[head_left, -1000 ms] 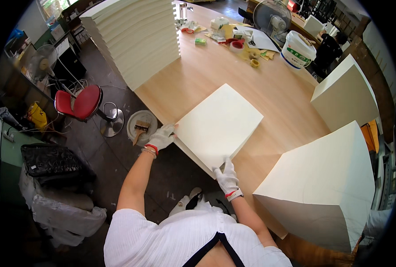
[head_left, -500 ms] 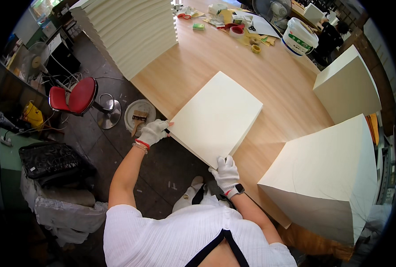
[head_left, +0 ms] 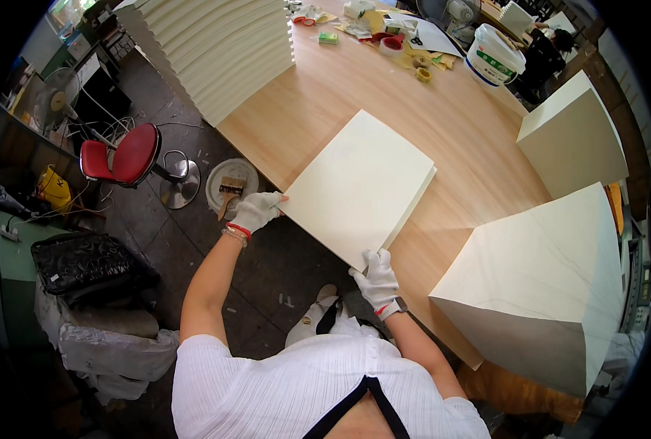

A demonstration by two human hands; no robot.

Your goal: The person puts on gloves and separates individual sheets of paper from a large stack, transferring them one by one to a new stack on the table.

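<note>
A thick stack of cream paper sheets lies at the near edge of the wooden table, its corner reaching the edge. At its left corner, my left hand in a white glove with bare fingertips pinches the side, thumb and fingers closed on it. My right hand, gloved the same way, grips the near corner, fingers resting along the right side. The undersides of both grips are hidden by the gloves and paper.
A tall stack of cream paper stands far left. Two more cream blocks stand on the right. Tape rolls, scissors and a white bucket sit at the back. Left on the floor are a red stool and a brush on a round lid.
The paper stack has shifted very slightly away from me, both hands moving with it. A dark bit that showed by my left fingers is out of sight.
</note>
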